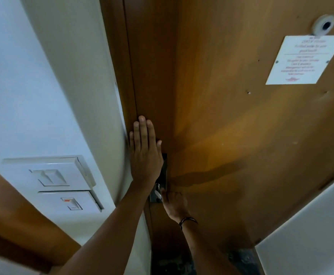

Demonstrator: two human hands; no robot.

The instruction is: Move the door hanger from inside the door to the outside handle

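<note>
The door (pixel 231 120) is wood veneer, warm brown, smooth with a soft sheen and a few small marks and holes. The frame (pixel 122 76) looks like the same wood, darker. The lock plate (pixel 163 171) is dark and glossy, and the handle (pixel 157 192) is shiny metal. The notice (pixel 303 60) is white, flat and matt, like paper or thin plastic. The peephole (pixel 323 24) has a pale metal ring. The switches (pixel 61 183) are glossy white plastic. The wall (pixel 33 96) is smooth matt paint.

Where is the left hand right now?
In the head view, the left hand lies flat and open against the wooden door's latch edge, just above the right hand at the lock.
</note>
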